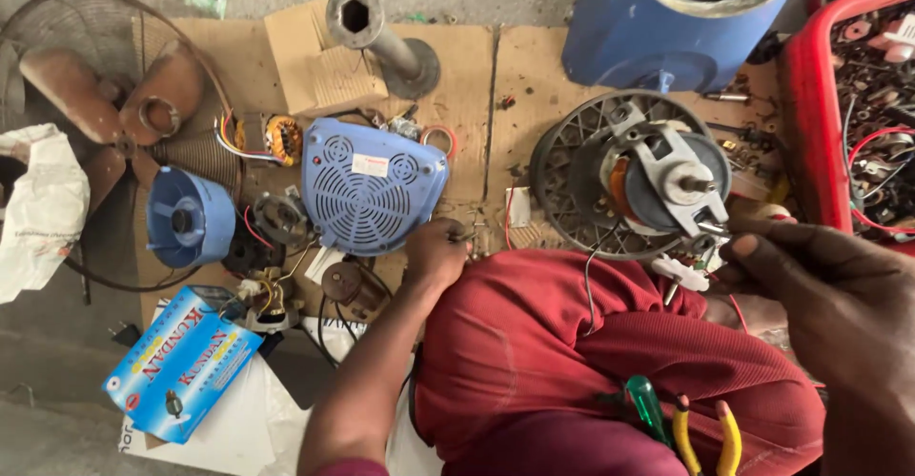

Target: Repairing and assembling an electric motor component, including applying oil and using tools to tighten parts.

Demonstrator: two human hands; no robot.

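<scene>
My left hand [437, 252] reaches down to the cardboard just below a blue vented motor cover [372, 190]. Its fingers are closed around a small metal part [469, 238]. My right hand [829, 285] is at the lower right edge of a fan motor [667, 176], which is mounted on a grey round grille [572, 181]. Thumb and finger pinch thin wires [710, 247] by the motor bracket. A white connector [681, 271] hangs just left of them. My red-clothed lap [572, 343] carries a green-handled screwdriver [648, 405] and yellow-handled pliers [705, 433].
A red crate [810, 104] of small parts stands at the right, with a large blue housing [667, 28] behind the motor. At the left are a fan guard with brown blades [105, 95], a blue round cap [191, 217], a copper coil [283, 140], a white bag [38, 209] and a blue box [181, 362].
</scene>
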